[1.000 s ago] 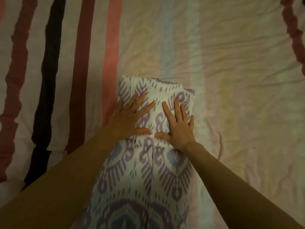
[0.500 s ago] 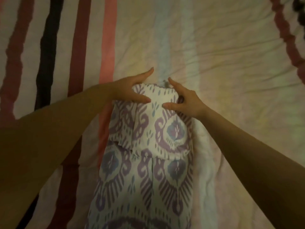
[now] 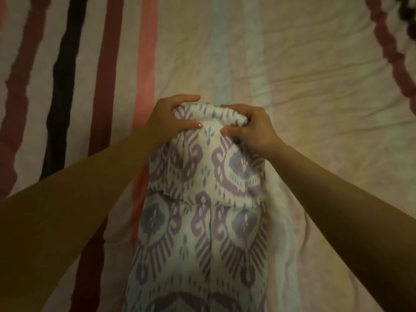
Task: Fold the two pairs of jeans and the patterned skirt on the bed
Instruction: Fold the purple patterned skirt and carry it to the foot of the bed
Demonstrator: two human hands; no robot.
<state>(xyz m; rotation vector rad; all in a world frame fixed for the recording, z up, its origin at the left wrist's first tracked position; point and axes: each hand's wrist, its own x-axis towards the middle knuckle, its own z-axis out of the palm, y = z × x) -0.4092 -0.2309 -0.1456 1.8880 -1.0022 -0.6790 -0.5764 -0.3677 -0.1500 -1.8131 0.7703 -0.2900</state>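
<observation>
Skirt: patterned skirt (image 3: 202,199), white w/ purple and blue ikat motifs, lies lengthwise on the bed, running from the bottom edge of the view up to mid-frame. Its far end is doubled back over itself; the edge of that upper layer shows as a crosswise line partway down the cloth.

Left hand: left hand (image 3: 171,122) grips the skirt's far end at its left corner. Thumb lies on top of the fabric, tip pointing toward the skirt's middle; fingers curl over the far edge. Forearm comes in from the lower left, beside the skirt.

Right hand: right hand (image 3: 249,127) grips the same far end at its right corner, thumb on top, fingers curled round the bunched edge. Thumb tips of both hands sit near each other, apart, w/ a strip of cloth between. Forearm enters from the lower right.

Bed: bed (image 3: 315,86) carries a wrinkled sheet, pale pastel bands beyond and right of the skirt; dark red, black and salmon stripes run left of the skirt. A dark red wavy stripe curves far right of the skirt, at the top corner.

Jeans: not in view.
</observation>
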